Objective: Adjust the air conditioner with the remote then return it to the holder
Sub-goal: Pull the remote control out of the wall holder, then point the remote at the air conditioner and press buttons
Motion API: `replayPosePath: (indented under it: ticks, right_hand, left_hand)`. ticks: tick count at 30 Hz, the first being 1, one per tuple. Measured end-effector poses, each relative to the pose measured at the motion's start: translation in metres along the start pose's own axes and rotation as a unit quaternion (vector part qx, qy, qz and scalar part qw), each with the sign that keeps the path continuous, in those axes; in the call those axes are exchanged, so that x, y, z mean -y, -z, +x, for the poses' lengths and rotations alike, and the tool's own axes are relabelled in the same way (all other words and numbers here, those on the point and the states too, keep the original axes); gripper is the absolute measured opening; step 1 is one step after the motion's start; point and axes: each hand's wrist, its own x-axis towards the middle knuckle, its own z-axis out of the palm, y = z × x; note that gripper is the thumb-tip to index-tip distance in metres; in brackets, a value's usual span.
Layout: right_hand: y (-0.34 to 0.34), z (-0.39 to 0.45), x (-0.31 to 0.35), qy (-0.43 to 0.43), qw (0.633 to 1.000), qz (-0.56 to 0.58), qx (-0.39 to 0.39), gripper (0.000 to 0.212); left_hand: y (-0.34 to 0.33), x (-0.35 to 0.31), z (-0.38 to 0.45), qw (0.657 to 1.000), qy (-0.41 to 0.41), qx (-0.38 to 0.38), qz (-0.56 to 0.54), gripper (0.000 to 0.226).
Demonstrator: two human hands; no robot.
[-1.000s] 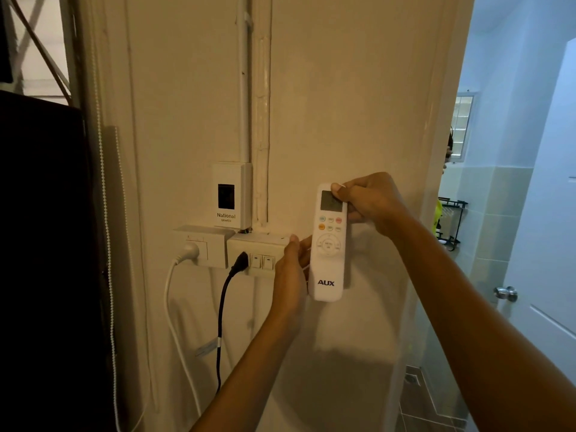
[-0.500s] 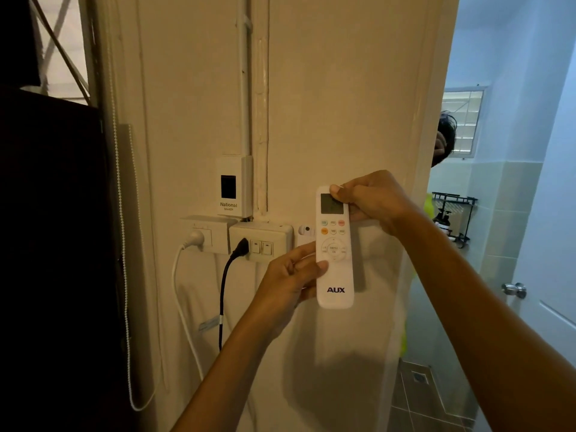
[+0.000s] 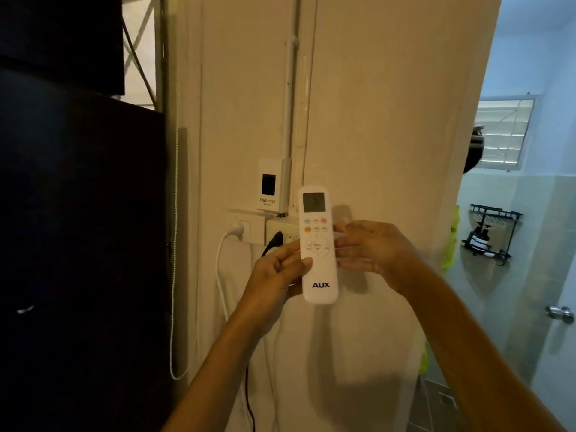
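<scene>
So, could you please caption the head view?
Left hand grips white AUX remote upright; right hand beside it.

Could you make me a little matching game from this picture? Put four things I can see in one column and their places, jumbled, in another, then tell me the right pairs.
Things:
1. white AUX remote control
2. white plug with white cord
3. round silver door knob
4. black wire shelf with bottles

Places:
A. on the tiled bathroom wall past the doorway
B. at the far right edge, on the pale door
C. in the left socket on the cream wall
D. upright between the left hand and the right hand

Pairs: 1-D, 2-C, 3-B, 4-A
</scene>
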Motion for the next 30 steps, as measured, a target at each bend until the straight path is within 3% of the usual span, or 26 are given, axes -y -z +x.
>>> replayPosePath:
  ticks: [9, 21, 30]
  right_hand:
    - [-0.054, -0.040, -0.014, 0.002, 0.993, 0.095, 0.074, 0.011]
    - [-0.156, -0.142, -0.002, 0.012, 0.984, 0.137, 0.113, 0.040]
    - [-0.213, -0.210, 0.023, 0.006, 0.979, 0.153, 0.132, 0.049]
  left_hand:
    - [0.030, -0.036, -0.041, 1.000, -0.011, -0.016, 0.022, 0.031]
    - [0.097, -0.092, -0.154, 0.998, 0.009, -0.003, 0.065, 0.032]
    - [0.132, -0.141, -0.235, 0.998, 0.025, -0.002, 0.057, 0.034]
